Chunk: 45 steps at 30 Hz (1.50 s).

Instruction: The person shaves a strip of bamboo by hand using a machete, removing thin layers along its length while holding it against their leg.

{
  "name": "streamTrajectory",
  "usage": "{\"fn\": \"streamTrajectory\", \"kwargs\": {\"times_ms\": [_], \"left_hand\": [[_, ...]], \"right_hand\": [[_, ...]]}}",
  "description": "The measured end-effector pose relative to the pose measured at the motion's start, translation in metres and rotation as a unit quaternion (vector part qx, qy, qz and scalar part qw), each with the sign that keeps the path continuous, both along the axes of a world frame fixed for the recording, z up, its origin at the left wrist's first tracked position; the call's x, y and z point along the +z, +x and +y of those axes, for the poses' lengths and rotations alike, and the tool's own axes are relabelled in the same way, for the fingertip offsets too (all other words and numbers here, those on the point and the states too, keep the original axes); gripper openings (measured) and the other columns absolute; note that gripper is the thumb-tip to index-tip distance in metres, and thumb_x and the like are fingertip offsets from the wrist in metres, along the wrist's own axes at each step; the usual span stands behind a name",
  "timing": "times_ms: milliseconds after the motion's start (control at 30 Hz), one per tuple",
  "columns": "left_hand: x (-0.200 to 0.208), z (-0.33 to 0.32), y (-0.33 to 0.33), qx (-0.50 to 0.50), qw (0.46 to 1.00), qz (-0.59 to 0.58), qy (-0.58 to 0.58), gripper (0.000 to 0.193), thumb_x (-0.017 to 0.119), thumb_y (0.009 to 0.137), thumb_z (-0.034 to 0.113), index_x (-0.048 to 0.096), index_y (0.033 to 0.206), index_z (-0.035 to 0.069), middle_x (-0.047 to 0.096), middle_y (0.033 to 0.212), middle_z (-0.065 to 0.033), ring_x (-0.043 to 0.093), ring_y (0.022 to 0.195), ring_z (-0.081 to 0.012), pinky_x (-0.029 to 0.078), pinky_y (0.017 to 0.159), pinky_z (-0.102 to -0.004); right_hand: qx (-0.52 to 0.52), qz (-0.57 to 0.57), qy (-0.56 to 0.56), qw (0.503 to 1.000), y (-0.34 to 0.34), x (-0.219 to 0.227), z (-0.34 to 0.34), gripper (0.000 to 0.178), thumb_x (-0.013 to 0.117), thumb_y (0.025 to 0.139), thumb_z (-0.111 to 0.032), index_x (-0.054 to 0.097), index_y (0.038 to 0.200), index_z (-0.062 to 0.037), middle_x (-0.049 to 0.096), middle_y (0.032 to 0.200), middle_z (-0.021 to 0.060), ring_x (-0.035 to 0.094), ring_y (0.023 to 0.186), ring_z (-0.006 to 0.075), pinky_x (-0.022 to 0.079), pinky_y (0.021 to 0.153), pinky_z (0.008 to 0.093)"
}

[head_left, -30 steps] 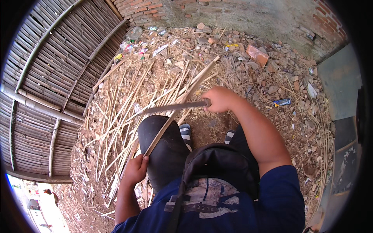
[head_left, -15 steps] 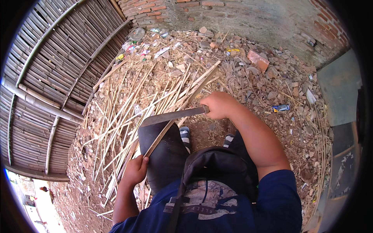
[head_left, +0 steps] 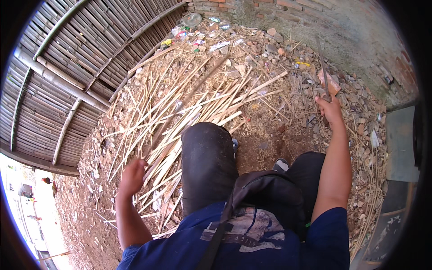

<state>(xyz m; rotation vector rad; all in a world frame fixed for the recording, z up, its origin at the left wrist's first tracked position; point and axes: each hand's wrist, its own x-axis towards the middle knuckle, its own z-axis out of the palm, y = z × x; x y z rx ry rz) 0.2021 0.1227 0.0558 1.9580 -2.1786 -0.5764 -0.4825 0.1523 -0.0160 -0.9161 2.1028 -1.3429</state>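
My right hand (head_left: 330,109), out to the right, is closed round the handle of a machete. The machete's long dark blade (head_left: 322,63) points away from me toward the brick wall. At the left, my left hand (head_left: 132,177) is curled and somewhat blurred. A long brown bamboo strip (head_left: 180,105), smeared by motion, slants from its thumb side up over the pile. Under that strip lies a loose heap of pale split bamboo strips (head_left: 211,108), most pointing away to the right. My bent left knee is just right of the heap.
A woven bamboo wall (head_left: 103,49) rises at the left, and a brick and plaster wall (head_left: 288,18) stands at the back. Rubble and litter cover the ground, with a broken brick (head_left: 329,83) near the blade. Grey panels (head_left: 400,139) lean at the right.
The machete has swung from above my left thigh far out to the right, its blade now pointing away. My left hand has moved left with the strip, which now lies over the heap.
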Motion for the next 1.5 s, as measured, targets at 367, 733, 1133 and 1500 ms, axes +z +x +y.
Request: {"fn": "streamTrajectory", "kwargs": {"times_ms": [367,733,1133,1500], "left_hand": [[-0.068,-0.153,0.021,0.054,0.992,-0.074,-0.082,0.065,0.062,0.098,0.042,0.047,0.144,-0.002,0.055,0.139,-0.0295,0.053,0.13,-0.0457,0.044,0.109,-0.0502],[-0.379,-0.171,0.019,-0.107,0.955,-0.094,0.26,0.078,0.07,0.087,0.044,0.046,0.145,-0.002,0.055,0.14,-0.0294,0.053,0.132,-0.0424,0.043,0.111,-0.047],[-0.349,-0.222,-0.045,-0.011,0.935,-0.182,0.304,0.072,0.065,0.091,0.044,0.048,0.143,-0.001,0.053,0.14,-0.0297,0.053,0.131,-0.0434,0.045,0.11,-0.0472],[-0.377,-0.205,-0.069,0.107,0.944,-0.171,0.263,0.076,0.065,0.093,0.026,0.028,0.159,0.015,0.029,0.16,-0.0185,0.035,0.145,-0.0388,0.041,0.112,-0.0498]], "right_hand": [[0.006,-0.006,0.057,0.998,-0.003,-0.008,0.004,0.033,0.08,0.085,-0.02,0.061,0.105,-0.0006,0.054,0.064,-0.002,0.047,0.049,0.009,0.038,0.047,0.0272],[0.019,0.064,0.08,0.995,-0.002,0.021,-0.007,0.025,0.08,0.085,-0.02,0.059,0.088,-0.0067,0.054,0.065,-0.0035,0.047,0.051,0.0077,0.035,0.046,0.026],[-0.052,-0.001,0.223,0.973,-0.029,-0.046,0.02,0.03,0.08,0.085,-0.019,0.063,0.102,-0.0027,0.054,0.064,-0.0006,0.048,0.05,0.009,0.038,0.047,0.0272],[-0.024,-0.006,0.204,0.979,-0.011,-0.032,0.009,0.024,0.08,0.085,-0.02,0.059,0.086,-0.0094,0.051,0.062,-0.0032,0.046,0.05,0.0088,0.039,0.048,0.0278]]}}
